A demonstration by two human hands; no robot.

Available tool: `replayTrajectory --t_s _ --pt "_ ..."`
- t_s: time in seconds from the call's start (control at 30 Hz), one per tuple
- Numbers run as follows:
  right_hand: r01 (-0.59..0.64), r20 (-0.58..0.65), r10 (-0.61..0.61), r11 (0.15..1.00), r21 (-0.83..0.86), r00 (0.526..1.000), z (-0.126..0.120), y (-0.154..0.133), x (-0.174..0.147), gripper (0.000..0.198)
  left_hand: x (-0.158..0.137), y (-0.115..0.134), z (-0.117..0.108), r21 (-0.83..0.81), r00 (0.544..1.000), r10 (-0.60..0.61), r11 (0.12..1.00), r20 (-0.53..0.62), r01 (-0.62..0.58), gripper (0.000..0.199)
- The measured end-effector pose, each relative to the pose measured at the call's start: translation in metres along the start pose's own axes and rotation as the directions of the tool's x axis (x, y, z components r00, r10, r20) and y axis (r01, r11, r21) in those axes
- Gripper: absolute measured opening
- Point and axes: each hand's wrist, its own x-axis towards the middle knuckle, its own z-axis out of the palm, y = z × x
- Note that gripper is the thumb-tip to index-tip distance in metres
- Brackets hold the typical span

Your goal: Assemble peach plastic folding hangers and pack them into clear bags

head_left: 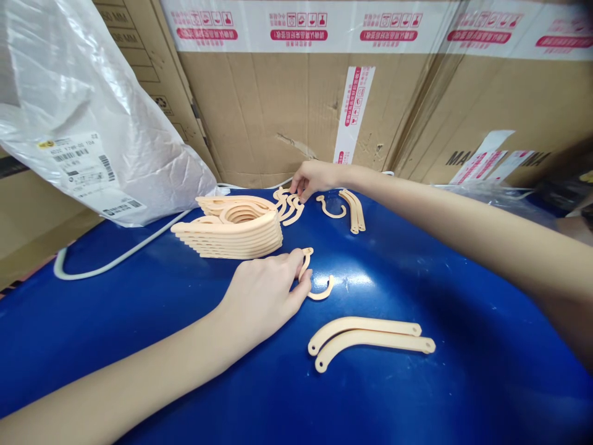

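Observation:
Thumb and fingers of my left hand (265, 289) pinch a cream plastic hanger hook (320, 295), whose curved end points right, low over the blue table. Farther back, my right hand (315, 178) has its fingers bent down onto a small cluster of similar hooks (291, 217); the fingertips close around one of them. To the left of that cluster stands a stack of cream hanger arms (227, 227). Two curved hanger arms (375, 340) lie side by side in front, to the right of my left hand.
One loose hook (334, 213) and a few more arms (354, 211) lie at the back right. A white plastic bag (106, 123) leans at the left, near a pale cable (115, 262). Cardboard boxes (269, 111) wall off the back of the blue table (208, 395).

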Motion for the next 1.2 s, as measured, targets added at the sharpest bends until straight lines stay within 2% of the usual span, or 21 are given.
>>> replayTrajectory --t_s 0.13,0.43,0.67,0.87,1.03,1.2 --pt "-0.006 0.035 0.006 1.000 0.000 0.999 -0.003 0.001 0.005 0.031 0.000 0.001 -0.001 0.006 1.000 0.004 1.000 0.003 -0.004 0.018" --pt "-0.005 0.209 -0.006 0.999 0.054 0.978 -0.009 0.001 -0.004 0.031 -0.001 -0.001 0.001 0.017 1.000 0.014 1.000 -0.018 -0.014 0.019" --pt "0.040 0.209 -0.057 0.995 0.088 0.976 -0.005 -0.001 -0.016 0.043 0.000 0.000 0.000 0.024 1.000 0.020 1.000 -0.014 -0.020 0.020" --pt "0.064 0.227 -0.083 0.994 0.090 0.970 -0.007 -0.002 -0.019 0.027 0.000 -0.001 0.000 0.016 1.000 0.015 1.000 -0.005 -0.015 0.019" --pt "0.104 0.219 -0.128 0.988 0.118 0.967 -0.015 -0.004 -0.030 0.027 -0.001 0.000 -0.001 0.011 1.000 0.014 1.000 0.000 -0.014 0.019" --pt "0.121 0.212 -0.163 0.972 0.200 0.964 -0.022 -0.014 -0.060 0.029 -0.001 0.001 -0.001 0.016 1.000 0.023 1.000 0.000 -0.023 0.018"
